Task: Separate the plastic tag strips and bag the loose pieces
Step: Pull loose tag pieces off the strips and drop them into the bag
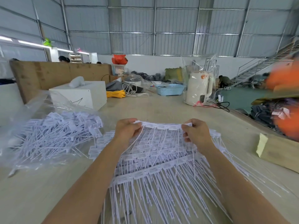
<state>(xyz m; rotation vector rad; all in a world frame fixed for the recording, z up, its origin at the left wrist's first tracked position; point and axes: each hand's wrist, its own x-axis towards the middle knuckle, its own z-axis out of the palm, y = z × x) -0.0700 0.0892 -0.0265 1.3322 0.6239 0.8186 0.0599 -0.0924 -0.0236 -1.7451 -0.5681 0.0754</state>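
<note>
Hands both up at mid-frame: left hand (127,129) and right hand (196,131) each pinch one end of a joined tag strip (161,126), held stretched just above the stack of unseparated strips (155,167) on the surface (161,107). Tails of the held strip hang down toward the stack. Step in hand looks like breaking the strip into singles; best done, I'd say, by gripping close to one joint and twisting or snapping there, one tag at a time, rather than pulling from the far ends (long pull likely just bends it and tangles the tails with the rows below). Lift it clear of the stack first. Containers: clear plastic bag (40,110) to the left, mouth open toward the stack, holds a loose heap of separated tags (61,133), some spilling near its edge. Blue basket (169,89) further back, contents too small to tell.
</note>
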